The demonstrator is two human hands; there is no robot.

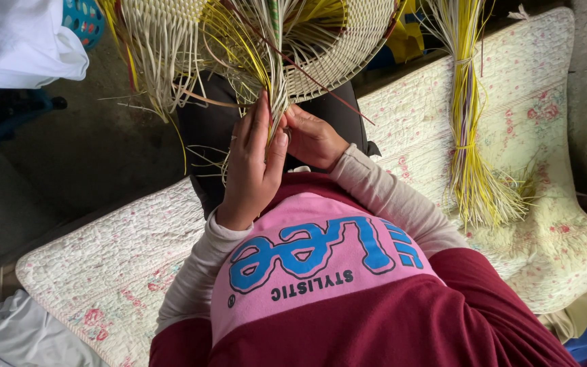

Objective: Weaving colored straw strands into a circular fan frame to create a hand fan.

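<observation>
1. You hold a half-woven basket of pale cream strips above your lap, its tightly woven round part tilted toward the top edge of view.
2. Loose unwoven strands, cream and yellow, hang from its edge in a bunch, pinched between your two hands.

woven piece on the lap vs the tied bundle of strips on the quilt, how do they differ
The woven piece is interlaced into a curved, mostly cream panel with loose ends; the tied bundle is unwoven, its straight yellow strips bound by ties. The woven piece lies at the knees, where the left hand and right hand pinch its strands; the tied bundle lies untouched on the quilt. Both look like the same thin strip material.
</observation>
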